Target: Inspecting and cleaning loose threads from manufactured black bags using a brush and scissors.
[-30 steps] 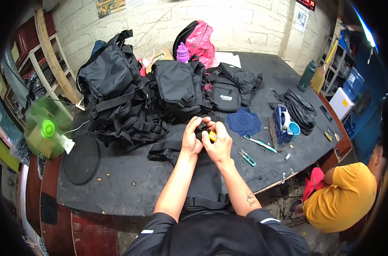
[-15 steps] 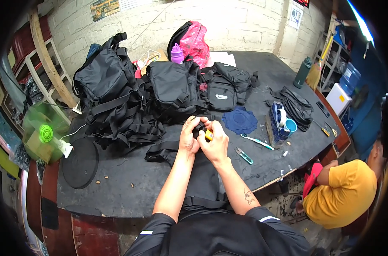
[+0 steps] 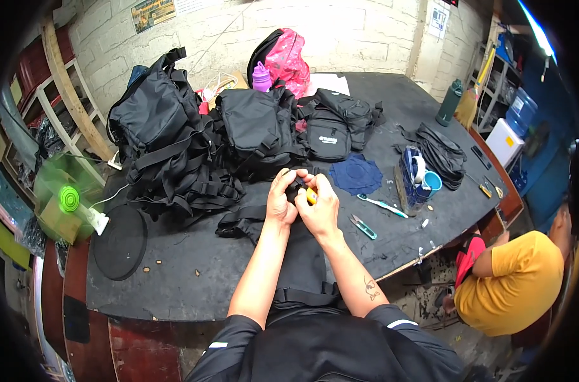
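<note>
Both my hands meet above the middle of the table, fingers curled close together. My left hand (image 3: 282, 198) pinches a black bag strap (image 3: 296, 188), mostly hidden behind the fingers. Closed in my right hand (image 3: 321, 207) is a small yellow object (image 3: 311, 196) that looks like a lighter; no flame shows. Black fabric (image 3: 300, 261) hangs down between my forearms toward my body, and a black strap (image 3: 241, 220) lies just left of my left wrist. To the right of my hands are thread snips (image 3: 364, 226) and a toothbrush (image 3: 382, 205).
Black bags (image 3: 259, 124) are piled along the back of the dark table (image 3: 175, 290). A navy cloth (image 3: 356, 175), clear container (image 3: 411, 184) and green bottle (image 3: 450, 102) stand or lie rightward. A green fan (image 3: 68, 199) is at left. A person in yellow (image 3: 512, 283) sits at lower right.
My hands keep nearly the same grip, with slight finger movement around the strap and yellow object. The view shifts a little; the seated person's arm and head have moved slightly.
</note>
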{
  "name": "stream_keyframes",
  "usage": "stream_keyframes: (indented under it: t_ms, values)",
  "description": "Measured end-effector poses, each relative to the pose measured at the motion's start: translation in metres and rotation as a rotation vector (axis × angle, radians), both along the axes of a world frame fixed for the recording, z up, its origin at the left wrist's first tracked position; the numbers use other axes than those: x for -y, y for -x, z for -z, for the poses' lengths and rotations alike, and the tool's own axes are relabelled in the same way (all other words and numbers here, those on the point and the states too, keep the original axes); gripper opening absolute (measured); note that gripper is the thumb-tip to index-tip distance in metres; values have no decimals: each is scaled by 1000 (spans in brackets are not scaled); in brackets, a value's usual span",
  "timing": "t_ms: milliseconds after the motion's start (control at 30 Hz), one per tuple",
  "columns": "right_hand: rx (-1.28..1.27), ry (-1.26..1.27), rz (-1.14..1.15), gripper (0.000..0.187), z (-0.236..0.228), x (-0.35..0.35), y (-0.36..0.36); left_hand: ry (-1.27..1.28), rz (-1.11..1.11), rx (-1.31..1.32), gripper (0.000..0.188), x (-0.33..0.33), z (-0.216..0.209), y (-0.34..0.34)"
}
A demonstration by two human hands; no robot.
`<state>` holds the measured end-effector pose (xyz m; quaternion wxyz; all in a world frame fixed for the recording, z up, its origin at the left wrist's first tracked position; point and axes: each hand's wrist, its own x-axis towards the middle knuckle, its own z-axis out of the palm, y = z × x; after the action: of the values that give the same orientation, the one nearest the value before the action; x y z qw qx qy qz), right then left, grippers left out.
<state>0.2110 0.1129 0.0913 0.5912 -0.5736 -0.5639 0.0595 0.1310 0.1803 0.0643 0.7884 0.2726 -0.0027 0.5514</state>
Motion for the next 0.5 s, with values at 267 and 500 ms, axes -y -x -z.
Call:
stream_keyframes:
  t_ms: [267, 500]
  values:
    - [-137, 51, -128, 28, 4, 3, -21, -83, -94, -234, 13, -14, -16, 3]
    - [139, 298, -460, 33, -12, 61, -69, -600, -608, -742, 56, -92, -97, 46]
